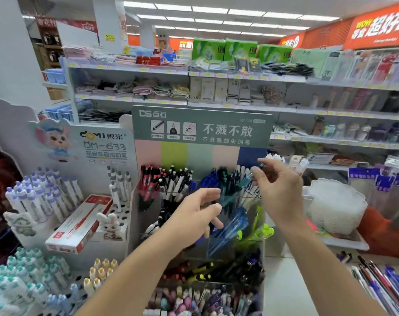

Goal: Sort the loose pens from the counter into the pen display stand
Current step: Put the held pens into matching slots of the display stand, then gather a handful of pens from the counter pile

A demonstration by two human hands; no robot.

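A teal pen [251,176] is pinched in the right hand [279,190], above the pen display stand [200,224]. The left hand [194,215] is held half open and empty, lower and beside it. Loose pens [380,283] are seen on the surface below the right hand.

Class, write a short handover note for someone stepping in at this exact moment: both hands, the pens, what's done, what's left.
Right hand: pinching a teal-tipped clear pen over the top row of the clear tiered pen display stand.
Left hand: open, empty, in front of the stand's middle tier.
Done: stand compartments already hold many pens.
Left: slot the held pen in; loose red, blue and black pens lie on the white counter, lower right.
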